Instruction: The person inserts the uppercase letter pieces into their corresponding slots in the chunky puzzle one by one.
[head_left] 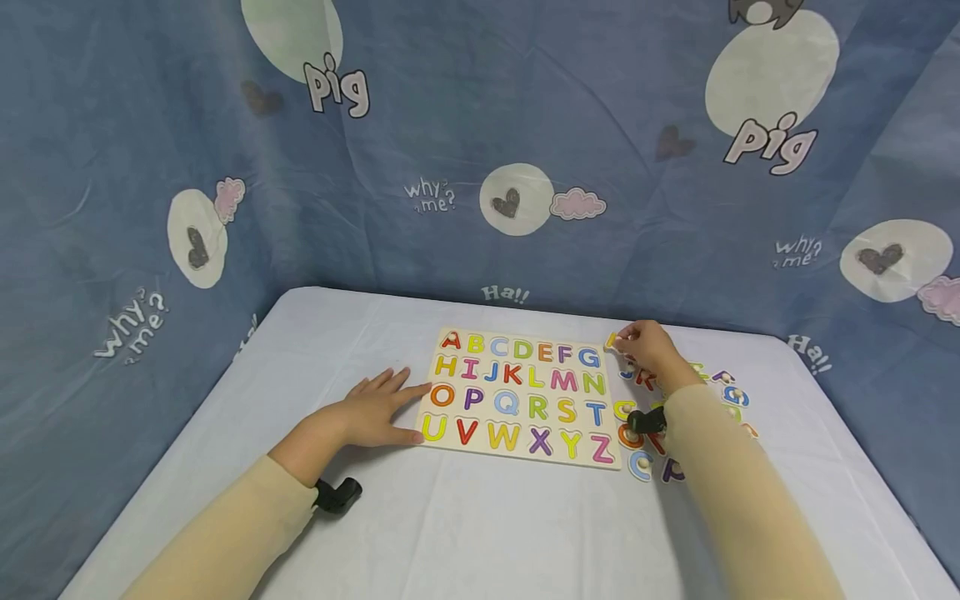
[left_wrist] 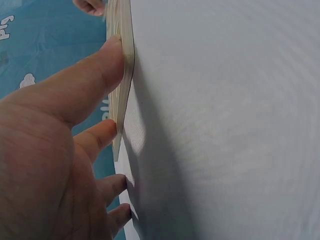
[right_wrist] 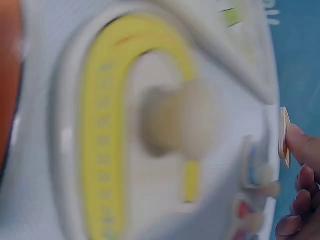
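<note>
A pale wooden alphabet board (head_left: 480, 412) with coloured letters A to Z lies flat on the table. My left hand (head_left: 371, 411) is spread at the board's left edge; in the left wrist view the thumb (left_wrist: 107, 60) and one finger touch that edge. Beyond the board's top right corner, my right hand (head_left: 651, 350) pinches a small yellowish letter piece (head_left: 611, 341). Seen edge-on in the right wrist view, that thin wooden piece (right_wrist: 284, 137) stands upright between thumb and fingers; which letter it is I cannot tell.
Loose knobbed letter pieces lie right of the board, partly under the right forearm, among them a light blue C (head_left: 640, 466) and a purple P (head_left: 672, 471). A blurred yellow letter piece (right_wrist: 102, 125) fills the right wrist view. Behind the white table (head_left: 480, 533) hangs a blue printed cloth (head_left: 465, 108).
</note>
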